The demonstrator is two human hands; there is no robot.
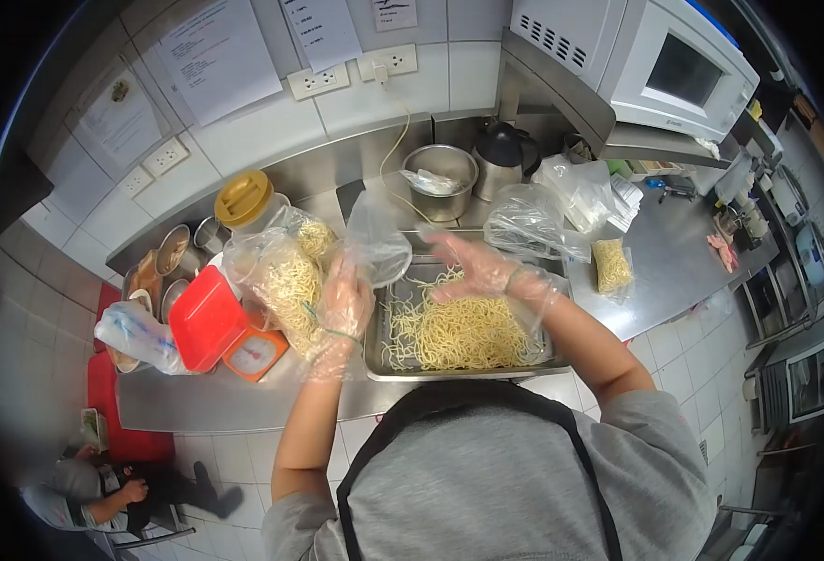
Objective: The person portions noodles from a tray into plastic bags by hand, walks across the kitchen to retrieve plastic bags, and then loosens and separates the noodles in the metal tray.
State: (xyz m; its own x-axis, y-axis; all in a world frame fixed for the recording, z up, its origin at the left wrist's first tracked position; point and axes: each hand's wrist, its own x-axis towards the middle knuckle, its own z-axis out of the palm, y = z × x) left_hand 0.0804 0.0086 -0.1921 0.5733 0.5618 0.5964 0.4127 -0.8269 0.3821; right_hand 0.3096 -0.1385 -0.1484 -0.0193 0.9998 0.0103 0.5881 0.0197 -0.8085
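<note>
Yellow noodles [463, 332] lie spread in a metal tray [375, 370] at the centre of the counter. My right hand [473, 266], in a clear plastic glove, is over the tray's upper part with its fingers spread and nothing in it. My gloved left hand [345, 297] is at the tray's left edge, beside a large clear bag of noodles [286, 280]. An empty-looking clear bag [379, 245], partly blurred, is by the left fingertips; whether they grip it is unclear.
Left of the noodle bag are a red container [206, 318], an orange scale [255, 354] and a yellow-lidded jar [244, 199]. Behind the tray are a metal pot [440, 183] and a thermos [503, 159]. A small noodle bag [611, 266] lies right. Another person [103, 491] sits lower left.
</note>
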